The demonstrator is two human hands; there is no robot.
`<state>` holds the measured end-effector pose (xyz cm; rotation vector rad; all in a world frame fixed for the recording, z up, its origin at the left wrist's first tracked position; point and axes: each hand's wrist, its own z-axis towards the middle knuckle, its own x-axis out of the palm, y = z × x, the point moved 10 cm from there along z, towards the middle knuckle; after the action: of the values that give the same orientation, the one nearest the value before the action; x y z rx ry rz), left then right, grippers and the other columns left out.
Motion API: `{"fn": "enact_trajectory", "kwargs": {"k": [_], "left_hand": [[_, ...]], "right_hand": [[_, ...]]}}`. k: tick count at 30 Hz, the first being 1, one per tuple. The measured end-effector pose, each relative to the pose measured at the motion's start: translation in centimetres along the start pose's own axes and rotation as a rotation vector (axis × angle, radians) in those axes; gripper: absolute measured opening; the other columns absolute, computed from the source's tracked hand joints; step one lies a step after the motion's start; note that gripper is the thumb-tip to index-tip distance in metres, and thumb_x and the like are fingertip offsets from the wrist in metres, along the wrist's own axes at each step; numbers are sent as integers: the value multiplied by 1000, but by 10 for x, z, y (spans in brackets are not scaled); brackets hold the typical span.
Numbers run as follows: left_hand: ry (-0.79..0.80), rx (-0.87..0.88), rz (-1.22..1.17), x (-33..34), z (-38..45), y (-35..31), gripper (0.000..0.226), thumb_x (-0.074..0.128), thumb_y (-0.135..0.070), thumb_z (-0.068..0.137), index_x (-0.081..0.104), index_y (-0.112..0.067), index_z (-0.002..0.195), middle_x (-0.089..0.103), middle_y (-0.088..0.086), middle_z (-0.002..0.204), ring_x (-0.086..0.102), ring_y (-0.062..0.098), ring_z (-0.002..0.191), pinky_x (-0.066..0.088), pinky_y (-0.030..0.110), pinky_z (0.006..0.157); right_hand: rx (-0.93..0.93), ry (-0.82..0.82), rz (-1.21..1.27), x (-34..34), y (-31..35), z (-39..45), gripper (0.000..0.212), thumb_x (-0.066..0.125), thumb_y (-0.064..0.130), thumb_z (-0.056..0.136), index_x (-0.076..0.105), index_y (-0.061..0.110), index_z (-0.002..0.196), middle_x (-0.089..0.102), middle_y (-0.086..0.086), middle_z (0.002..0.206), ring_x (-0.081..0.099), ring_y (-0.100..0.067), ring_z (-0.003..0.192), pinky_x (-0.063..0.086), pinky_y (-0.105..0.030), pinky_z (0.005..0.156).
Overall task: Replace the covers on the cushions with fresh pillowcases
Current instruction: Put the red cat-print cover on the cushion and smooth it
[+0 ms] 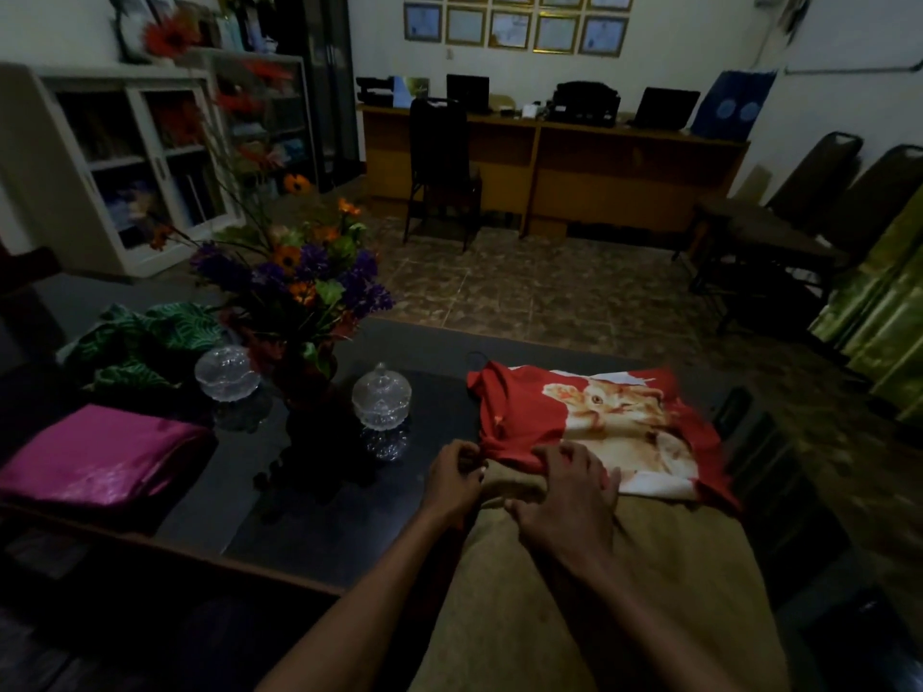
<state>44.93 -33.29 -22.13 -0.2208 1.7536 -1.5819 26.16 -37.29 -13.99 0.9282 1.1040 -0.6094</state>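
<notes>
Left hand (pixel 452 479): fingers (pixel 467 454) curled, pinching the bunched near-left corner of the red cover (pixel 589 422). Right hand (pixel 564 506): fingers (pixel 584 459) bent and a little spread, pressing down on the cover's near hem; whether they pinch the cloth or only press it, cannot tell. The two hands sit close together, not touching.

Under both hands lies a tan cushion (pixel 624 591), long side running from the person toward 12 o'clock. The red cover, printed with an orange cat on a white patch, is over the cushion's far end only; the near part of the cushion is bare. The cover's far edge looks blurred. The cushion's far end rests on the dark glossy surface (pixel 319 501); its near end comes down toward the bottom of the view.

From the hands, at 10 o'clock: a clear glass lidded bowl (pixel 382 398). Just beyond it, a dark vase (pixel 312 392) with purple and orange flowers (pixel 304 272). A second glass bowl (pixel 227 373) stands to the left of the vase. At 9 o'clock, a folded magenta cloth (pixel 100 457) on the surface's left end. Behind it, a crumpled green leaf-print cloth (pixel 145 342).

At 12 o'clock, well apart, across a tiled floor (pixel 549 292): a wooden desk (pixel 549 162) and a dark chair (pixel 442 167) against the wall.
</notes>
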Motion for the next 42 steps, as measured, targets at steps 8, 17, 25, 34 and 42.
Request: {"fn": "enact_trajectory", "kwargs": {"k": [8, 17, 25, 34, 42], "left_hand": [[-14, 25, 33, -9, 9, -12, 23, 75, -1, 75, 73, -24, 74, 73, -10, 78, 64, -5, 71, 50, 17, 72], [-213, 239, 55, -71, -45, -33, 28, 71, 11, 71, 70, -16, 68, 70, -16, 68, 66, -2, 66, 47, 11, 63], [-237, 308, 34, -46, -60, -56, 20, 77, -11, 78, 59, -20, 81, 61, -11, 74, 58, 0, 69, 43, 12, 62], [-162, 280, -41, -19, -47, -80, 12, 64, -30, 72, 63, -33, 83, 62, -12, 87, 62, 5, 80, 54, 36, 72], [-139, 347, 104, -36, -74, -42, 12, 71, -12, 81, 60, -17, 80, 57, -10, 92, 56, 7, 88, 46, 25, 80]], "right_hand": [[-12, 146, 5, 4, -3, 3, 88, 69, 68, 75, 28, 44, 149, 18, -2, 161, 12, -26, 150, -1, -60, 121], [-81, 3, -94, -13, 3, 22, 80, 68, 23, 69, 39, 40, 142, 30, 1, 153, 23, -25, 147, 4, -65, 120], [-125, 89, 118, -7, -4, 14, 57, 72, 45, 76, 52, 30, 127, 40, -3, 140, 35, -22, 129, 25, -54, 119], [-194, 138, 431, -22, 12, 25, 34, 61, 57, 64, 57, 40, 93, 54, 10, 118, 49, -11, 115, 39, -53, 108], [12, 75, 394, -24, -3, 47, 24, 60, 55, 87, 67, 37, 102, 60, 3, 112, 61, -21, 109, 50, -43, 94]]}}
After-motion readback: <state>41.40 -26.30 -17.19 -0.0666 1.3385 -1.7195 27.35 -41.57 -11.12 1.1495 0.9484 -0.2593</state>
